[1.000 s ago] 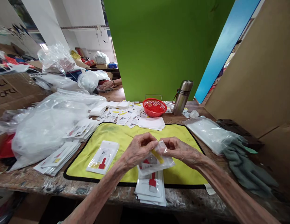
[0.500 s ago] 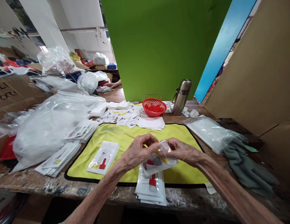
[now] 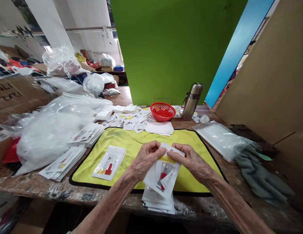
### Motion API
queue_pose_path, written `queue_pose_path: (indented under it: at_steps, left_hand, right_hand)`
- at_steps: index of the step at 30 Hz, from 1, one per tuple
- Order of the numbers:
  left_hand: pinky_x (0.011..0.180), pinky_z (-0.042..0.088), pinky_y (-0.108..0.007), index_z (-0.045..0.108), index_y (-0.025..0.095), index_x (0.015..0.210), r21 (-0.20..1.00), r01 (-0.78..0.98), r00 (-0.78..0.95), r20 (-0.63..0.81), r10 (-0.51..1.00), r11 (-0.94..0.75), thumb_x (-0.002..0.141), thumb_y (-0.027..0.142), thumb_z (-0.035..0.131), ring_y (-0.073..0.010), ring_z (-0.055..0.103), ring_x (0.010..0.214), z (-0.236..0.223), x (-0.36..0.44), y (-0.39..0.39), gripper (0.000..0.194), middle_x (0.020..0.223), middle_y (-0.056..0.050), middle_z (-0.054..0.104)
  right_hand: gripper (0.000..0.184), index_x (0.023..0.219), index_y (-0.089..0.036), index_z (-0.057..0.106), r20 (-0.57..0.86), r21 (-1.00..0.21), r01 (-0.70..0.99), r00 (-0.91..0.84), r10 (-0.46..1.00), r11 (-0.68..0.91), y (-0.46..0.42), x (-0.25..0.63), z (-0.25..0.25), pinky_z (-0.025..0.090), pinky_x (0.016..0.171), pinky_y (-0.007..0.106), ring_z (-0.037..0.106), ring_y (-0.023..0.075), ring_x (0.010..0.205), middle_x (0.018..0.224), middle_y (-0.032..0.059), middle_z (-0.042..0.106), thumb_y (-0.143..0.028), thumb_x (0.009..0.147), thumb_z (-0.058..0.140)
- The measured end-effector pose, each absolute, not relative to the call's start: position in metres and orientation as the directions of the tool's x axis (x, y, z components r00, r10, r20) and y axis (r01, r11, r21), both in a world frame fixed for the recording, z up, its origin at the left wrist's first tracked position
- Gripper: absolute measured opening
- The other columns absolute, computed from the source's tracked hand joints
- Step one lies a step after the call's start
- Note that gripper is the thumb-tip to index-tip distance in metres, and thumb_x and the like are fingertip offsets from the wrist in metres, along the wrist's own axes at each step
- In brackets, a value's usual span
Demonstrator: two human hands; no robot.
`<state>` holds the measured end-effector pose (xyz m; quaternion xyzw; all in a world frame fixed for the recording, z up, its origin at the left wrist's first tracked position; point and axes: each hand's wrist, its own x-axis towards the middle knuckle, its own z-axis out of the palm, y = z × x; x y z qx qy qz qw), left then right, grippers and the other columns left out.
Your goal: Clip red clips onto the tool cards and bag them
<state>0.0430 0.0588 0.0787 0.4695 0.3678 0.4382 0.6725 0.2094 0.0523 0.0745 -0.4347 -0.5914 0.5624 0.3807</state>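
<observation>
Both hands grip the top of a clear plastic zip bag [image 3: 156,175], held upright above the front of the yellow mat. My left hand [image 3: 149,159] pinches its upper left side, thumb on the front. My right hand [image 3: 187,159] pinches the upper right, thumb pressed near the yellow strip. Inside the bag a red and grey item and a printed slip show through. Below it lies a stack of similar packets [image 3: 159,205], partly covered by the held bag. Another filled packet [image 3: 109,163] lies flat on the yellow mat [image 3: 136,138] to the left.
A red plastic basket [image 3: 162,112] and a steel thermos [image 3: 192,101] stand behind the mat. Printed cards [image 3: 131,121] and stacked packets [image 3: 64,162] lie left of centre. A large plastic bag [image 3: 53,130] fills the left; a clear bag [image 3: 221,138] and grey cloth [image 3: 258,175] lie right.
The zip bag has turned from tilted sideways to upright, its front now facing me. My right thumb now lies across its top. The co-worker's hand at the back left is no longer visible.
</observation>
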Motion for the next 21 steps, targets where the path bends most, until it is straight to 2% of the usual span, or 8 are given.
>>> queue_pose_path:
  at_steps: [5,8,10,13,16,18,21]
  left_hand:
    - [0.056,0.039,-0.020,0.053,0.014,0.068,0.922,-0.344,0.245,-0.098,0.965,0.181,0.061,0.038,0.077,-0.0072,0.048,0.057,0.078,0.046,0.054,0.034,0.064,0.003,0.057]
    - [0.056,0.040,-0.021,0.053,0.015,0.069,0.921,-0.324,0.254,-0.135,0.958,0.216,0.060,0.043,0.076,-0.0080,0.050,0.056,0.076,0.043,0.051,0.037,0.063,0.003,0.056]
    - [0.054,0.038,-0.021,0.055,0.014,0.072,0.956,-0.215,0.256,-0.140,0.956,0.198,0.064,0.048,0.071,-0.0084,0.051,0.055,0.074,0.034,0.049,0.038,0.063,0.003,0.056]
    - [0.054,0.037,-0.022,0.058,0.015,0.079,0.990,0.061,0.148,-0.133,0.980,0.125,0.073,0.055,0.060,-0.0102,0.053,0.058,0.064,0.013,0.041,0.041,0.067,0.001,0.058]
    - [0.056,0.039,-0.025,0.057,0.016,0.075,0.930,0.357,0.094,-0.125,0.988,0.084,0.079,0.057,0.048,-0.0135,0.053,0.060,0.050,-0.001,0.028,0.043,0.067,-0.001,0.058]
    - [0.059,0.040,-0.027,0.059,0.016,0.076,0.855,0.517,0.113,-0.116,0.987,0.041,0.081,0.056,0.046,-0.0161,0.054,0.065,0.043,-0.003,0.018,0.042,0.068,-0.002,0.059]
    - [0.066,0.042,-0.030,0.062,0.014,0.090,0.752,0.658,0.133,-0.147,0.980,0.024,0.078,0.048,0.054,-0.0201,0.057,0.075,0.042,0.006,0.008,0.037,0.077,-0.005,0.063]
  right_hand:
    - [0.028,0.079,-0.016,0.062,-0.044,-0.986,-0.144,-0.291,0.956,-0.089,0.045,0.202,0.070,0.040,0.066,0.023,0.052,0.0122,0.070,0.072,-0.0014,0.060,-0.043,0.075,0.069]
    - [0.032,0.075,-0.015,0.062,-0.097,-0.982,-0.134,-0.265,0.959,-0.136,0.042,0.207,0.071,0.038,0.058,0.022,0.048,0.0103,0.062,0.067,-0.0013,0.058,-0.045,0.069,0.072]
    - [0.034,0.074,-0.014,0.062,-0.163,-0.981,-0.055,-0.296,0.941,-0.187,0.041,0.215,0.074,0.034,0.052,0.021,0.045,0.0085,0.057,0.065,-0.0015,0.058,-0.045,0.066,0.074]
    - [0.036,0.072,-0.014,0.060,-0.242,-0.970,0.047,-0.331,0.912,-0.240,0.039,0.223,0.074,0.028,0.047,0.019,0.041,0.0068,0.053,0.062,-0.0026,0.055,-0.047,0.065,0.073]
    - [0.037,0.068,-0.015,0.056,-0.246,-0.963,0.196,-0.367,0.897,-0.185,0.038,0.216,0.063,0.029,0.046,0.020,0.039,0.0075,0.051,0.059,-0.0033,0.052,-0.051,0.068,0.066]
    - [0.035,0.070,-0.017,0.056,-0.169,-0.921,0.385,-0.280,0.945,-0.050,0.034,0.207,0.052,0.033,0.049,0.023,0.043,0.0106,0.052,0.058,-0.0029,0.052,-0.052,0.071,0.060]
    - [0.031,0.088,-0.019,0.057,0.066,-0.750,0.654,-0.074,0.995,0.099,0.019,0.195,0.034,0.041,0.058,0.029,0.054,0.0176,0.062,0.062,-0.0005,0.057,-0.047,0.075,0.057]
